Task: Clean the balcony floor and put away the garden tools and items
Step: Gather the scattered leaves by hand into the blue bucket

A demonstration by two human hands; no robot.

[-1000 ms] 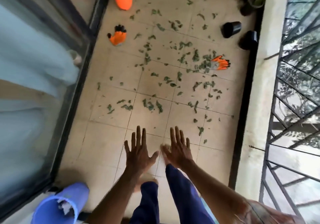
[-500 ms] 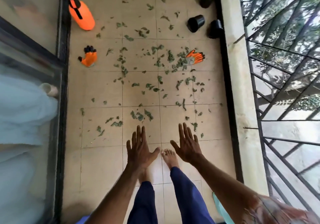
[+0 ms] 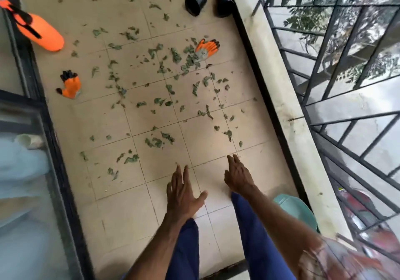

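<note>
Green leaf scraps (image 3: 160,102) lie scattered over the beige tiled balcony floor (image 3: 121,204). An orange and black glove (image 3: 70,85) lies near the left door frame. A second orange glove (image 3: 206,49) lies among leaves near the right kerb. An orange spray bottle (image 3: 40,31) lies on its side at the upper left. Two black plastic pots (image 3: 195,2) lie tipped at the top. My left hand (image 3: 183,195) and my right hand (image 3: 238,175) hang above the floor with fingers straight, holding nothing.
A glass sliding door with a black frame (image 3: 56,149) runs along the left. A pale concrete kerb (image 3: 287,106) and a metal railing (image 3: 346,85) bound the right side. A teal object (image 3: 296,209) sits by the kerb beside my right leg.
The view has swung right and nearer to the floor, so the railing fills more of the frame. The blue bucket has left the view. Both hands stay empty, now slightly further apart.
</note>
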